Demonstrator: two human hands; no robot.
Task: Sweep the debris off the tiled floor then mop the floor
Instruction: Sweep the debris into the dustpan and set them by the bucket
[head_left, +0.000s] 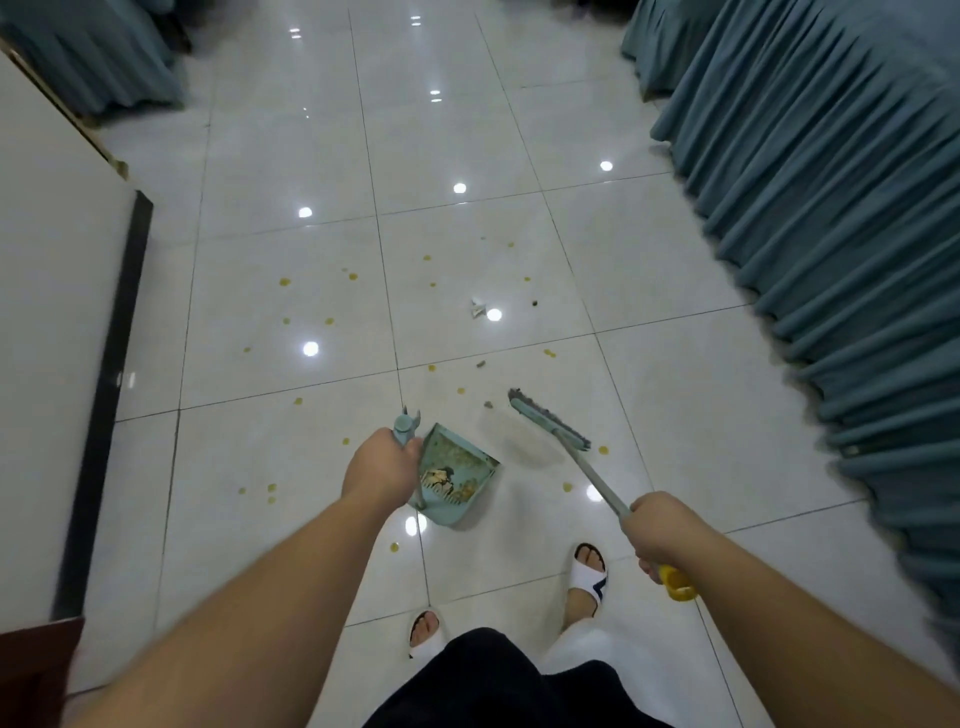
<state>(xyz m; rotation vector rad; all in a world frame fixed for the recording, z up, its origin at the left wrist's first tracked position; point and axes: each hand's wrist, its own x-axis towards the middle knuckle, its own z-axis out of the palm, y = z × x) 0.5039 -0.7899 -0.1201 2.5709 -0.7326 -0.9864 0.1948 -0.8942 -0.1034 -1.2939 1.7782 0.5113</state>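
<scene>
Standing on the tiled floor (519, 145), a person grips a dustpan (457, 475) handle in the left hand (382, 467), fingers curled round it; the pan holds debris. Right hand (657, 530) is wrapped round the broom (550, 427) shaft, head near the pan's right. Yellow debris (353, 276) lies scattered ahead, near paper (478, 309). Teal drapes (831, 208) hang right.

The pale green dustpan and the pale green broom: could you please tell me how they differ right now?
The pale green dustpan already holds debris; the pale green broom carries none. The left hand grips the dustpan's upright handle; the right hand grips the broom's slanted pole. Both share the colour.
</scene>
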